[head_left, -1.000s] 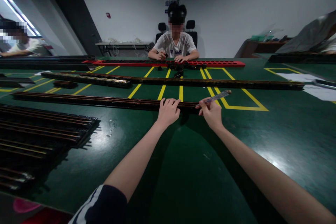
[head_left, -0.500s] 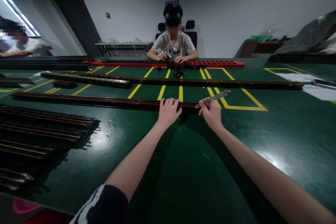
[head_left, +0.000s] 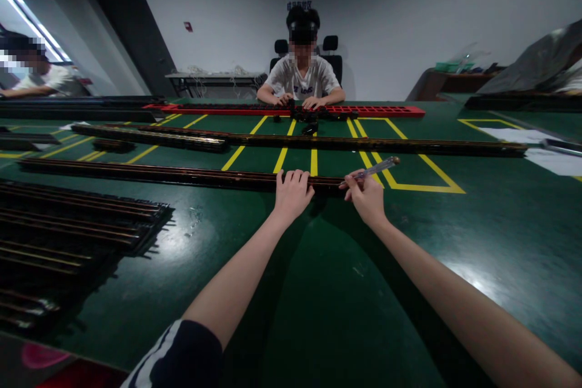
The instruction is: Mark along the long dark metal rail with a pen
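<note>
A long black rail (head_left: 191, 176) with thin copper-coloured strips lies across the green table in front of me. My left hand (head_left: 293, 193) is bent over the rail near its right end, fingers curled across its top and the thumb on the near side. In my right hand (head_left: 366, 197) is a slim screwdriver (head_left: 377, 167) with a clear handle, gripped between thumb and fingers. Its handle slants up to the right, and its lower end points at the rail's right end. The tip is too dark to make out.
A second long rail (head_left: 373, 144) lies beyond mine. Stacked dark rails (head_left: 82, 218) fill the near left. Across the table (head_left: 454, 242), a person (head_left: 302, 76) works over a red slotted frame (head_left: 391, 111) with small black parts. Papers (head_left: 555, 160) lie at right.
My hands, the rail and the screwdriver keep nearly the same positions. Across the table, the person's head and one hand have shifted slightly.
</note>
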The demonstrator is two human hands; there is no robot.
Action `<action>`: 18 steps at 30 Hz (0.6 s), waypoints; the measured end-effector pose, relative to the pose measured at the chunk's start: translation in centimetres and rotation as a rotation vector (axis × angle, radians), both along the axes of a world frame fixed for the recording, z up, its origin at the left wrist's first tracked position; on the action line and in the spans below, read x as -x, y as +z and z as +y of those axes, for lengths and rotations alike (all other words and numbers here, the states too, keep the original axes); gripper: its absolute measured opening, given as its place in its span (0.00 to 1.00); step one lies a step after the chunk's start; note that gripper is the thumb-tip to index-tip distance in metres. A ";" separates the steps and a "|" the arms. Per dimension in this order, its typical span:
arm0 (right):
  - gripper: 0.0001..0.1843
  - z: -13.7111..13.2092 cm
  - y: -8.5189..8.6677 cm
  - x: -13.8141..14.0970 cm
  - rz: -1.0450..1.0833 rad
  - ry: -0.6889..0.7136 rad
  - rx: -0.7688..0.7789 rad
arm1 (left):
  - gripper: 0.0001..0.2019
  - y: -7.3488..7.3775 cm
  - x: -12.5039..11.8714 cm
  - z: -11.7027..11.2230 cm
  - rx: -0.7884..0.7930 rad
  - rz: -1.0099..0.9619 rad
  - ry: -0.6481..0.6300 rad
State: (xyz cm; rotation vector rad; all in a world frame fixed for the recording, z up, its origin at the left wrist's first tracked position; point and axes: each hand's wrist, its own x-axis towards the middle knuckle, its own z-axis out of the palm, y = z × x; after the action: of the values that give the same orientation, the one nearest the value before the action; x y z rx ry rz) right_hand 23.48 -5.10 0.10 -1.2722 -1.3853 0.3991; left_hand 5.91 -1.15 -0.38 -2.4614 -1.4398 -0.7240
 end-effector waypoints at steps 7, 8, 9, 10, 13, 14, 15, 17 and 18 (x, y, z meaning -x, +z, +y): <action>0.24 -0.1 0.1 0.1 -0.004 0.004 -0.013 | 0.16 0.0 0.0 0.0 0.006 -0.005 0.048; 0.24 -0.1 0.1 0.1 -0.004 -0.001 -0.014 | 0.17 0.0 0.0 0.0 0.009 -0.006 0.054; 0.23 -0.1 0.1 0.1 -0.003 -0.005 -0.015 | 0.17 0.0 0.0 0.0 0.013 -0.007 0.057; 0.23 -0.1 0.1 0.0 -0.002 -0.010 -0.015 | 0.17 -0.1 0.0 0.0 0.016 -0.008 0.058; 0.23 -0.1 0.1 0.0 -0.001 -0.017 -0.011 | 0.17 -0.1 0.0 0.0 0.021 -0.010 0.049; 0.23 -0.1 0.1 0.0 0.000 -0.016 -0.009 | 0.17 -0.1 0.0 0.0 0.020 -0.010 0.044; 0.24 -0.1 0.1 0.0 0.000 -0.013 -0.006 | 0.17 -0.2 0.1 0.0 0.019 -0.010 0.039; 0.24 -0.1 0.1 0.0 0.004 -0.002 -0.001 | 0.18 -0.2 0.1 0.0 0.012 -0.007 0.029; 0.24 -0.1 0.1 0.0 0.006 0.005 0.001 | 0.18 -0.1 0.1 0.0 0.008 -0.004 0.026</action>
State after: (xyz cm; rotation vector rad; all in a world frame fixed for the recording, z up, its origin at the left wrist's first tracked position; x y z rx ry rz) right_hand 23.46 -5.16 0.24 -1.2683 -1.3837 0.4065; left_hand 5.81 -1.11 -0.53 -2.4440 -1.4760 -0.7191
